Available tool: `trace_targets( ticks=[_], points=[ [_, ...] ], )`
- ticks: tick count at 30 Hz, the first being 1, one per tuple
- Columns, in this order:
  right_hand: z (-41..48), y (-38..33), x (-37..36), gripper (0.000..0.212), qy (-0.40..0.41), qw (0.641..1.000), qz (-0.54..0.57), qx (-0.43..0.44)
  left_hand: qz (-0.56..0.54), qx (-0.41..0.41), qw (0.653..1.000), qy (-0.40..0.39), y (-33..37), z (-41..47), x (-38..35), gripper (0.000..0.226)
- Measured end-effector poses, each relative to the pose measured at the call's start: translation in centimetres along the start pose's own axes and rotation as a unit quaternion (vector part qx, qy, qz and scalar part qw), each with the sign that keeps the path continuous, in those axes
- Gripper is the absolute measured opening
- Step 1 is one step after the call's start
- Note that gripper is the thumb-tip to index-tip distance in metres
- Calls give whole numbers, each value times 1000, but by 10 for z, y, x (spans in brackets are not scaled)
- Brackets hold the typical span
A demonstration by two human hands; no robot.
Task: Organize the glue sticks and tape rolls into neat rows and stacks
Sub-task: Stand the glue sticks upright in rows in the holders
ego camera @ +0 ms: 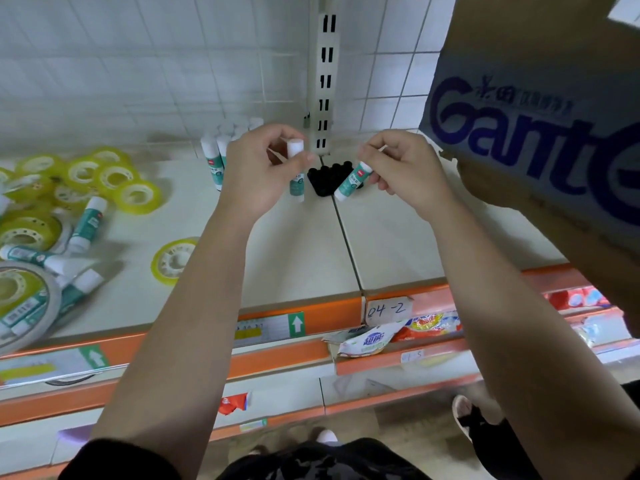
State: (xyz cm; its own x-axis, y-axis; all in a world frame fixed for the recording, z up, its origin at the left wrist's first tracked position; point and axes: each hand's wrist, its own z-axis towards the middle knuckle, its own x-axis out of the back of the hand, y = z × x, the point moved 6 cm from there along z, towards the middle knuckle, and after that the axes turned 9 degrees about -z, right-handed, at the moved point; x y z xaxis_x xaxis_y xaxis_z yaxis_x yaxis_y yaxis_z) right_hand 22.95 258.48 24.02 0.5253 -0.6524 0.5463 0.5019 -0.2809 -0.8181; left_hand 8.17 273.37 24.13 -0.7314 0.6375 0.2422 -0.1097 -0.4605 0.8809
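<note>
Left hand [258,171]: I pinch the upright glue stick [296,148]; standing row [216,147] just behind-left, nearer.
Right hand [405,169]: I grip the tilted glue stick [351,183].

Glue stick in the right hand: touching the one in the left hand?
Apart. Head view: clear gap between tilted glue stick and upright glue stick.

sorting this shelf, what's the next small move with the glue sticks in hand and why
Probably stand the white-capped teal glue stick in the left hand beside the upright glue-stick row just beyond it: it is already vertical, while the right hand holds a second glue stick tilted.
</note>
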Motion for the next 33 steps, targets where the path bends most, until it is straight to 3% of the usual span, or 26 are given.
trace_targets(
  ticks=[4, 8, 12, 17, 33],
  points=[
    [11, -2, -3, 9, -3, 1000, -22, 8, -2, 9, 1000, 25, -6, 1, 3, 14],
    [30, -10, -10, 10, 35, 993, -89, 69, 8, 10, 999, 49, -13, -3, 7, 14],
    [49, -19, -24, 9, 81, 967, -185, 155, 23, -12, 997, 72, -16, -6, 11, 12],
    [58, -29, -43, 15, 60, 942, -254, 212, 47, -13, 995, 87, -24, -8, 16, 19],
    [80, -32, -54, 14, -18, 938, -289, 188, 43, -2, 994, 100, -22, -9, 22, 16]
  ],
)
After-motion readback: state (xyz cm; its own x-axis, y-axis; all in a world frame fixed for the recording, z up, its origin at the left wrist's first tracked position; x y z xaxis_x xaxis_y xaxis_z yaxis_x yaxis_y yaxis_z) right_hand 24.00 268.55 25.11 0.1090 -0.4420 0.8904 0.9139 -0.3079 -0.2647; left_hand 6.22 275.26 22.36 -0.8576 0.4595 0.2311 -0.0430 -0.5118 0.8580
